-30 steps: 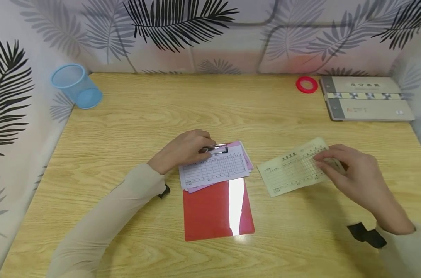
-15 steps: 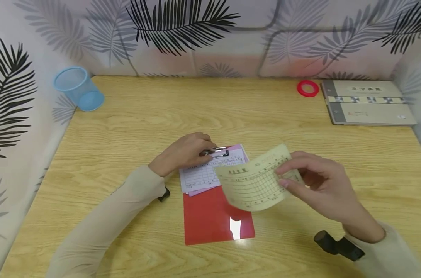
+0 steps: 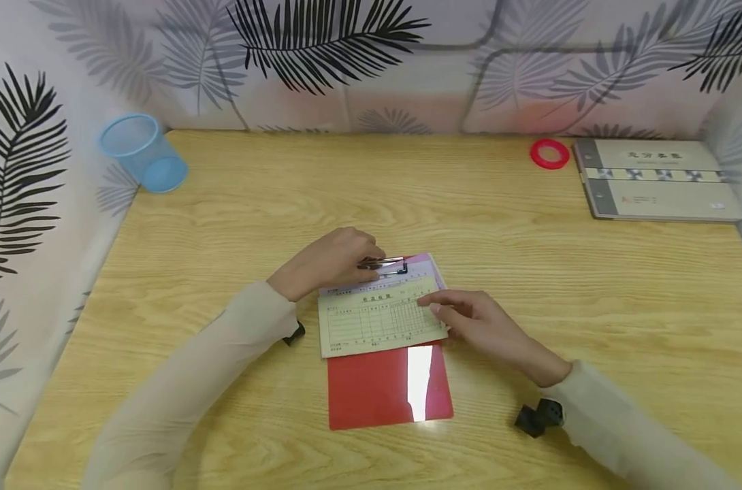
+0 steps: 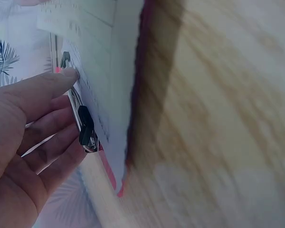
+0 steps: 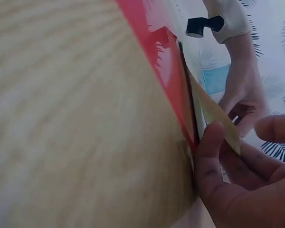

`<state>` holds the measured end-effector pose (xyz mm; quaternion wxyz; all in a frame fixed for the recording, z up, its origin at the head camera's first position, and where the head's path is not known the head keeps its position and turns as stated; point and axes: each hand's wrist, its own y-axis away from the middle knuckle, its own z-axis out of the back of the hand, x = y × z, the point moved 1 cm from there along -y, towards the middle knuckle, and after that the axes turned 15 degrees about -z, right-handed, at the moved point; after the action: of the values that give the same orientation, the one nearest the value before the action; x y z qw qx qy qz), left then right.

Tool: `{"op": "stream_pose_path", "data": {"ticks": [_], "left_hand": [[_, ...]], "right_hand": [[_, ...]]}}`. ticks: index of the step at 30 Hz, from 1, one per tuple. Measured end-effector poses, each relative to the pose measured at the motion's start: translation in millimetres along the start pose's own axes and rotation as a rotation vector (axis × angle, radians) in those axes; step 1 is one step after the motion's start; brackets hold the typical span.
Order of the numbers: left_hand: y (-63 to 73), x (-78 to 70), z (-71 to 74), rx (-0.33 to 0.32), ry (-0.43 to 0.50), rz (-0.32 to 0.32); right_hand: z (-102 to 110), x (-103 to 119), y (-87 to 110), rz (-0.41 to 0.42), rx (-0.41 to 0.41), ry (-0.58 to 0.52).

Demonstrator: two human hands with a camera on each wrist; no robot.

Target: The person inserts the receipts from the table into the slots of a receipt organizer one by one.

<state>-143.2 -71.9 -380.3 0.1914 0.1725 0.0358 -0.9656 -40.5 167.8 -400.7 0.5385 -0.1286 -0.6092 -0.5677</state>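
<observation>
A red clipboard (image 3: 371,391) lies flat on the table with its metal clip (image 3: 395,265) at the far end. My left hand (image 3: 329,264) grips this clip; in the left wrist view the thumb presses on the wire clip (image 4: 87,126) and the fingers are behind it. White and pink printed forms lie at the clip end. Over them is a yellow receipt form (image 3: 374,323), covering most of the white one. Its right edge is pinched between thumb and fingers of my right hand (image 3: 487,328). In the right wrist view, the yellow sheet (image 5: 211,107) lifts away from the board.
A light blue mesh pen cup (image 3: 144,153) stands at the back left of the wooden table (image 3: 254,422). At the back right are a red tape roll (image 3: 550,142) and a grey-and-beige account book (image 3: 659,197). A leaf-patterned cloth (image 3: 401,68) borders the table.
My right hand has carried the yellow form leftward from beside the clipboard and laid it over the white form. My left hand has stayed at the clip.
</observation>
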Motion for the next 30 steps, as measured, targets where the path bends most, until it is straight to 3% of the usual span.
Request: {"op": "stream_pose_path", "data": {"ticks": [5, 10, 18, 21, 30], "left_hand": [[-1.5, -0.5, 0.2, 0.023, 0.007, 0.033], [-1.9, -1.2, 0.1, 0.027, 0.011, 0.043], [-4.8, -5.3, -1.8, 0.077, -0.137, -0.104], [-5.2, -6.1, -2.0, 0.080, -0.190, -0.143], [-5.7, -4.1, -3.7, 0.057, -0.207, -0.166]], "right_hand": [[1.5, 5.2, -4.3, -0.004, -0.059, 0.091], [3.9, 9.1, -8.5, -0.045, -0.050, 0.093], [8.3, 13.5, -13.1, -0.050, 0.022, 0.126], [7.9, 14.4, -13.0, -0.061, 0.009, 0.142], [3.5, 19.7, -12.2, -0.075, -0.031, 0.109]]}}
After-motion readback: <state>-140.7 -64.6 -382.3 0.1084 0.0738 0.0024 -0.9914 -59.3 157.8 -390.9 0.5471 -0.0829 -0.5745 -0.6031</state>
